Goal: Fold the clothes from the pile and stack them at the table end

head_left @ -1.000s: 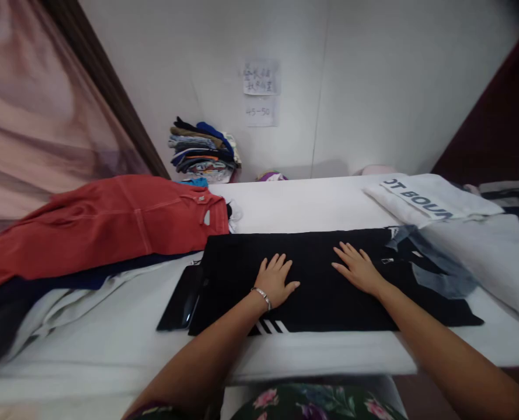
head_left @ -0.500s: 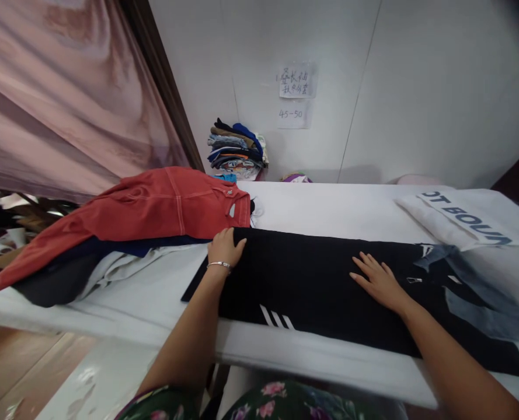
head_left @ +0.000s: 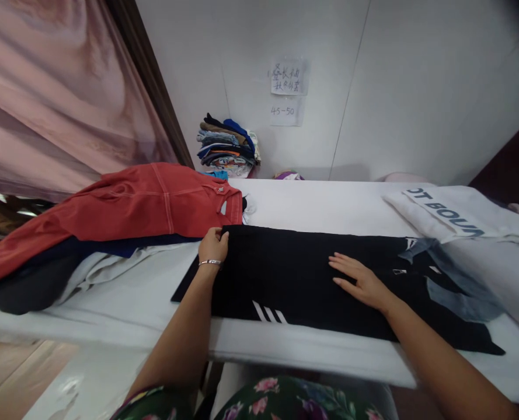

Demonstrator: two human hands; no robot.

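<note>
A black jacket [head_left: 285,268] lies folded into a long strip across the table, with three white stripes near its front edge and a zip pull at the right. My left hand [head_left: 213,245] pinches its far left corner, thumb against fingers. On the middle of the cloth my right hand [head_left: 359,281] rests flat with the fingers stretched out. Faded blue denim-like cloth [head_left: 458,294] lies over the jacket's right end.
A red jacket [head_left: 140,201] lies over dark and pale clothes on the left. White printed bags [head_left: 443,213] are at right. Folded clothes [head_left: 228,143] are stacked by the wall under handwritten paper signs [head_left: 288,79]. A pink curtain [head_left: 66,76] hangs at left. The white table [head_left: 312,204] has a near edge close to me.
My left hand has closed its thumb and fingers on the jacket's corner. My right hand has slid slightly left over the cloth. The whole view has shifted a little.
</note>
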